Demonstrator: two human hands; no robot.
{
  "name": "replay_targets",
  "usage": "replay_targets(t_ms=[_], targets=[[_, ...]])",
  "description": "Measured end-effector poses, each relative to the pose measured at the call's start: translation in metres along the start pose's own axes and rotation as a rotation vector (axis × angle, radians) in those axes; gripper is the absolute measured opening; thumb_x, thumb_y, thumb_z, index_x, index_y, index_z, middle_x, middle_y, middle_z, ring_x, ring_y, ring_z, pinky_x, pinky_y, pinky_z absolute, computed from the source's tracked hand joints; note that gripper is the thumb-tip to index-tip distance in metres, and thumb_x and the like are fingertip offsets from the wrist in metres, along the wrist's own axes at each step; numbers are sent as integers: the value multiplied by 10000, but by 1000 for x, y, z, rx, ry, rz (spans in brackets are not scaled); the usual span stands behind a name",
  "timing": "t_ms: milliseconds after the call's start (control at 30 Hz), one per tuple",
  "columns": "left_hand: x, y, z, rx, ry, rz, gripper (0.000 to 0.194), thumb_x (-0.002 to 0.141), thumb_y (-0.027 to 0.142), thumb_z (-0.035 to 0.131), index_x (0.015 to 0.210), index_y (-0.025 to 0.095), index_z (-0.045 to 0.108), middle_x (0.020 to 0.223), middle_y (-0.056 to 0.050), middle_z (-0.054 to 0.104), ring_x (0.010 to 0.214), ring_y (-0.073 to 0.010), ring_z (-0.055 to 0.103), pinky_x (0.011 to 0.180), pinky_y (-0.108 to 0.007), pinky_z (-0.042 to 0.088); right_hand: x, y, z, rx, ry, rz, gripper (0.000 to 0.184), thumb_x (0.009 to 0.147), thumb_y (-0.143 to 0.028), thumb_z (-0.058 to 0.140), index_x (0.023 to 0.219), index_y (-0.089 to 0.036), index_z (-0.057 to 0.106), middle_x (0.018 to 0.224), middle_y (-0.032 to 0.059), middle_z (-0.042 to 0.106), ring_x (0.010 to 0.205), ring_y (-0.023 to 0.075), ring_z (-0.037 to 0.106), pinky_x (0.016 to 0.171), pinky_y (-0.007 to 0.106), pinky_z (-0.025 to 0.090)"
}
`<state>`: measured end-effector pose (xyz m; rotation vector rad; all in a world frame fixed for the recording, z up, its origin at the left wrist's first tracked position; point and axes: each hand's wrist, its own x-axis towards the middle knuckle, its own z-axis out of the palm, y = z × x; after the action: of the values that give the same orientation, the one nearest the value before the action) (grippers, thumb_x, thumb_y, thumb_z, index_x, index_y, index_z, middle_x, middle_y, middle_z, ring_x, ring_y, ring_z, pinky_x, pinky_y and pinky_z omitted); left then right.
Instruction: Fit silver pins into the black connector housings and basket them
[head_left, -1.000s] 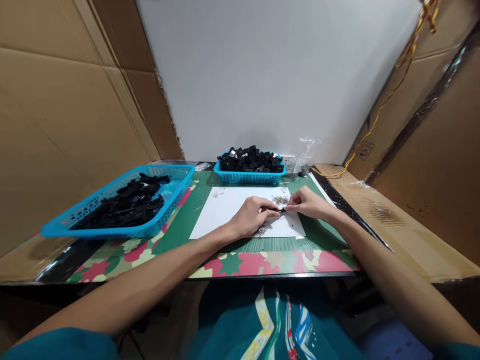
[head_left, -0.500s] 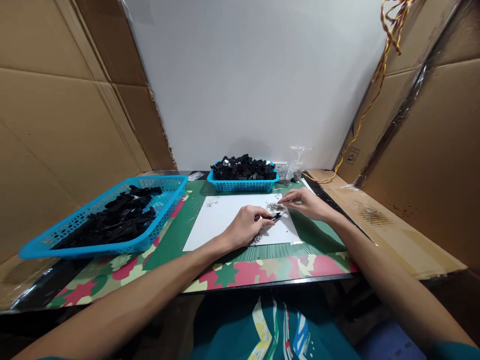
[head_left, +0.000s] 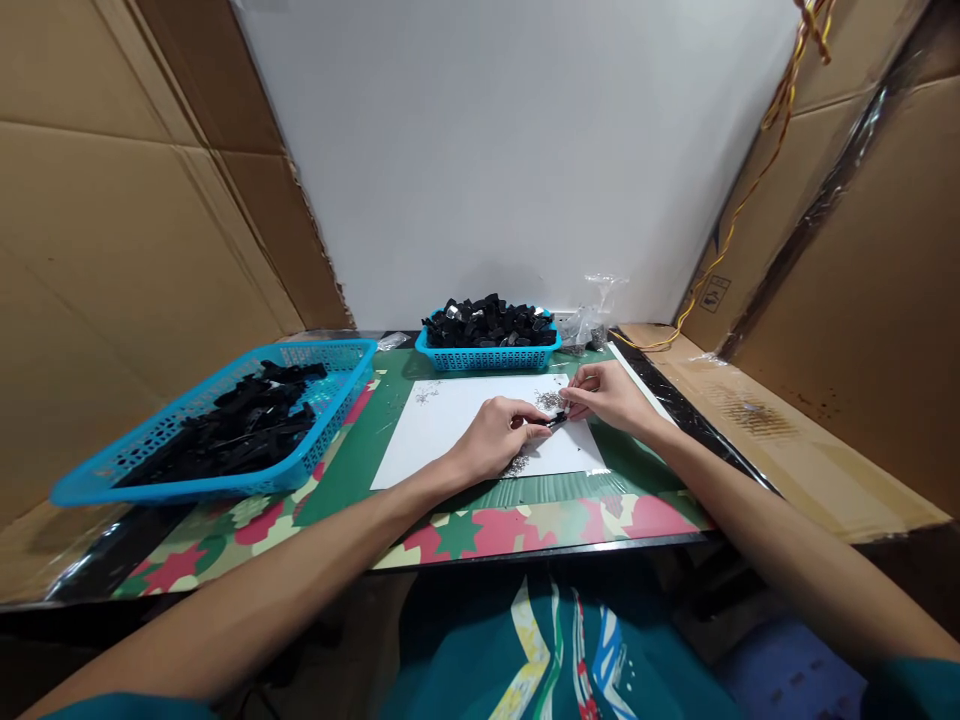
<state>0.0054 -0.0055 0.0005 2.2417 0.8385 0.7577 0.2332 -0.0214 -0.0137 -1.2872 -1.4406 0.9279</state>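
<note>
Over the white sheet (head_left: pixel 450 430), my left hand (head_left: pixel 501 437) is closed on a small black plastic part (head_left: pixel 556 420), pinched between thumb and fingers. My right hand (head_left: pixel 606 393) has its thumb and fingertips pressed together at the far end of that part; anything between them is too small to name. Beside the right fingertips lies a pile of tiny metal pieces (head_left: pixel 550 400). Another small metal pile (head_left: pixel 517 465) sits under my left hand, partly hidden by it. A few more metal pieces (head_left: pixel 427 393) are scattered at the sheet's far left corner.
A large blue basket (head_left: pixel 330 440) with black parts (head_left: pixel 247 420) stands at the left. Behind the sheet is a smaller blue basket (head_left: pixel 487 360) heaped with black pieces (head_left: pixel 487 325). Clear plastic bags (head_left: pixel 585 328) lie beside it. Cardboard walls (head_left: pixel 847 250) and yellow wires (head_left: pixel 739 215) flank the right.
My right hand has moved from the metal pile to the black part, and its fingers have drawn together. The left hand keeps its hold. The view has shifted slightly.
</note>
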Motion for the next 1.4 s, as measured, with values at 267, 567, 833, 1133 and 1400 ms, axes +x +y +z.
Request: replay_targets(t_ms=[267, 567, 833, 1133, 1400], targets=[[0, -7, 3, -64, 3, 1, 195, 876, 220, 691, 986, 175, 846, 909, -62, 820, 814, -203, 709, 721, -280, 498, -4, 3, 2, -111, 16, -22, 402, 759, -524, 842, 694, -206, 605, 655, 90, 757, 628, 267, 777, 605, 364, 663], [2, 0, -15, 5, 190, 54, 288, 948, 417, 680, 1044, 187, 823, 992, -76, 804, 816, -187, 656, 724, -293, 474, -5, -12, 2, -28, 237, -146, 478, 771, -652, 792, 778, -195, 651, 692, 115, 765, 644, 296, 776, 613, 405, 662], [74, -14, -114, 308, 572, -77, 292, 936, 382, 693, 1093, 169, 816, 1020, -95, 810, 834, -195, 672, 787, -304, 513, -5, -10, -6, -215, 251, -338, 448, 921, -650, 644, 773, -229, 602, 674, 80, 725, 627, 269, 729, 624, 373, 577], [144, -44, -147, 467, 462, -204, 222, 919, 371, 707, 949, 182, 819, 1064, -139, 811, 988, -266, 728, 873, -336, 504, -12, -17, 4, -482, 160, -403, 322, 1023, -494, 471, 827, -256, 566, 655, 38, 647, 583, 219, 575, 619, 341, 428], [143, -52, -136, 570, 359, -272, 399, 997, 409, 522, 807, 188, 795, 846, -112, 786, 1062, -320, 696, 1058, -435, 401, 2, -3, -12, -649, -3, -209, 259, 942, -216, 440, 777, -204, 640, 749, 78, 690, 699, 223, 611, 639, 307, 369]])
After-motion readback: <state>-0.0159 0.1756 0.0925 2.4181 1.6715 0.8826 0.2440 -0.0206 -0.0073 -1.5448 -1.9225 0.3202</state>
